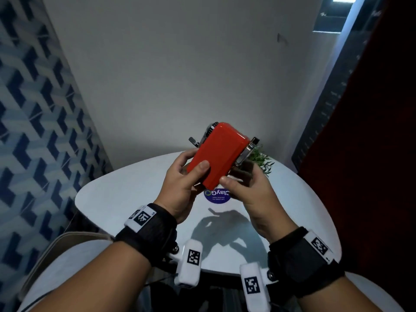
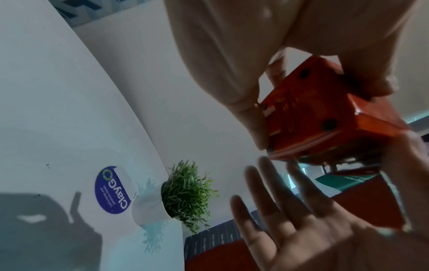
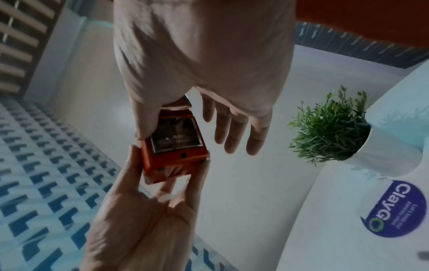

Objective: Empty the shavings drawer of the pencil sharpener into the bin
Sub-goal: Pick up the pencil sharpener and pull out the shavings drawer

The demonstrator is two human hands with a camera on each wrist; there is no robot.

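Note:
A red pencil sharpener (image 1: 219, 152) with a metal crank is held tilted in the air above the table. My left hand (image 1: 180, 179) grips its lower end, thumb on the top face and fingers round the far side. Its dark shavings drawer (image 3: 174, 138) sits closed in the body. My right hand (image 1: 247, 188) is beside it on the right. Its thumb touches the sharpener's lower corner near the drawer, while its fingers (image 3: 232, 132) stay straight and apart from the body. No bin is in view.
A white round table (image 1: 135, 188) lies below the hands, with a blue round sticker (image 1: 217, 195) and a small potted plant (image 1: 262, 158) on it. A blue patterned wall is on the left, a red panel on the right.

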